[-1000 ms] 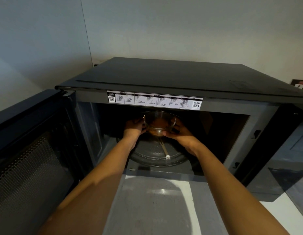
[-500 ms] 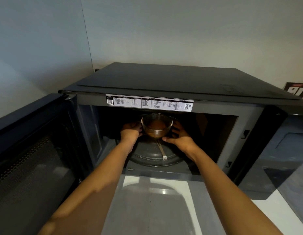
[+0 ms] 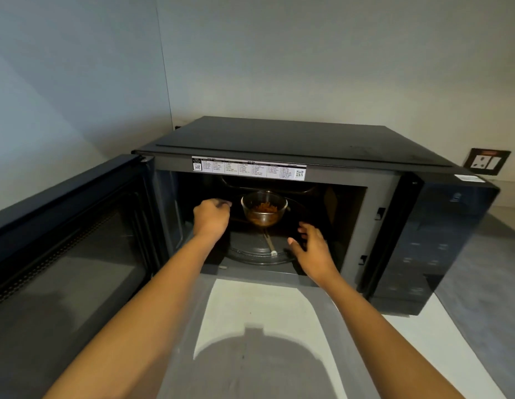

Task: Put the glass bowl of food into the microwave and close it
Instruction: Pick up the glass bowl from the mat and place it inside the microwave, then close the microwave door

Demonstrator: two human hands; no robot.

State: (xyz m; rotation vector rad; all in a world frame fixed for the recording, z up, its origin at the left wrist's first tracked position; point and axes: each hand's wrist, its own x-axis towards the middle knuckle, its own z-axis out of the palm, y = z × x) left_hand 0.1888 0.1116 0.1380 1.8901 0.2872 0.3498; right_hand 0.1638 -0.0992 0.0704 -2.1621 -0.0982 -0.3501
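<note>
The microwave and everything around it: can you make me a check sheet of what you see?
Surface: pale counter, shadowed in front.
Job's things: glass bowl of orange-brown food inside microwave, above turntable; door swung open at left.
Clutter: nothing seen.
Grippers: left hand curled beside bowl, right hand open; neither touches the bowl.
Cables: nothing seen.
Surroundings: plain walls, wall socket at right.

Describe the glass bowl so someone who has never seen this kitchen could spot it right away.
Find the black microwave on the counter, with its door swung open to the left. Look into the dark cavity, between the left hand and the right hand. The glass bowl is the only clear, round vessel there, holding orange-brown food above the turntable.
</note>
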